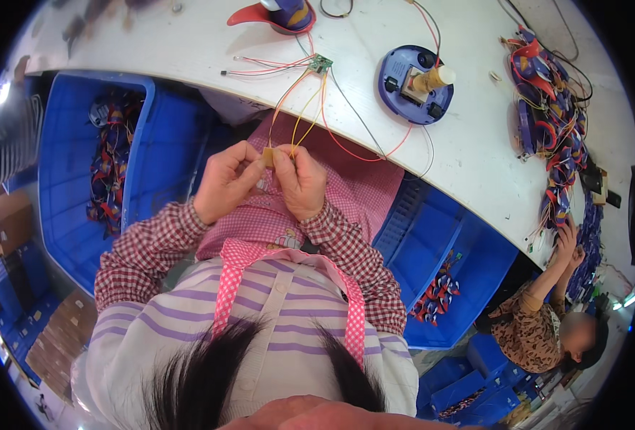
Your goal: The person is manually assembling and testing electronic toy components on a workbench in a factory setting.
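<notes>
In front of my apron, my left hand [226, 180] and my right hand [301, 183] meet with fingers pinched. Between their fingertips is a small flat tan piece [268, 157], partly covered by the fingers. An orange wire and yellow wires [301, 123] run from beside my fingers up to a small green circuit board [320, 64] on the table. Red and black wires also leave the board. One red wire hangs over the table edge toward a round purple base [403, 107], which carries a motor-like part with a cream-coloured cap [443, 75].
A red and purple shell [289, 18] sits at the white table's [360, 43] far side. Similar wired parts [547, 107] are heaped at the right. Blue bins [145, 129] [486, 261] holding parts stand on both sides of me. At far right a co-worker's hands [567, 244] reach to the table.
</notes>
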`<state>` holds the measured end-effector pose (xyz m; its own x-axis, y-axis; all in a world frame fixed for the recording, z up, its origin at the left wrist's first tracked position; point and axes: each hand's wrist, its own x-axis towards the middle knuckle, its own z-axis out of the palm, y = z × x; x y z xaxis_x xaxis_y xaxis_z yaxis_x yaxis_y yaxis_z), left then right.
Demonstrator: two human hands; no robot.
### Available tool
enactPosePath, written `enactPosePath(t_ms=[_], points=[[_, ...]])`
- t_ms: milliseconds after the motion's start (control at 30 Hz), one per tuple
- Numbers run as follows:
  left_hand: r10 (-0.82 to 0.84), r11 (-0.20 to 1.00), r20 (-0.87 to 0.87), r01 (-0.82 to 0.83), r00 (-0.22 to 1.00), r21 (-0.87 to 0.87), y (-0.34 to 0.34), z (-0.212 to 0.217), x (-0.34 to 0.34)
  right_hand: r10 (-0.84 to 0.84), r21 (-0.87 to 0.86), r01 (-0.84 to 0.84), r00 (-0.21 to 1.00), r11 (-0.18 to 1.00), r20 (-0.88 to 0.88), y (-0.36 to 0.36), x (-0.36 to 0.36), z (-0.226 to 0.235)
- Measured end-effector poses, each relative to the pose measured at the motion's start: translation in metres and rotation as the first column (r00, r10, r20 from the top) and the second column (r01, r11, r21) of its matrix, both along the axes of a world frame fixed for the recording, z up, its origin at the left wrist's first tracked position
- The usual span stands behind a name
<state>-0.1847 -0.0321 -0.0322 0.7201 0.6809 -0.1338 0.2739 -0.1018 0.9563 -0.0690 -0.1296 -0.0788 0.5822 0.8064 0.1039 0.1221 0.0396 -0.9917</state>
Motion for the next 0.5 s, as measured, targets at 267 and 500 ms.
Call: enactPosePath(t_ms=[267,500], points=[[-0.206,0.551,-0.074,0.178,0.976,0.815,0.065,0.046,0.099,0.030,0.077,-0.026,0.998,0.997,-0.051,0.001,0.013,-0.003],[-0.401,0.525,-0.225,0.424,0.888,0.738,0.098,0.024,0.133,0.045,0.132,-0.050,0.998,0.990,0.043,-0.002,0.016,-0.013]])
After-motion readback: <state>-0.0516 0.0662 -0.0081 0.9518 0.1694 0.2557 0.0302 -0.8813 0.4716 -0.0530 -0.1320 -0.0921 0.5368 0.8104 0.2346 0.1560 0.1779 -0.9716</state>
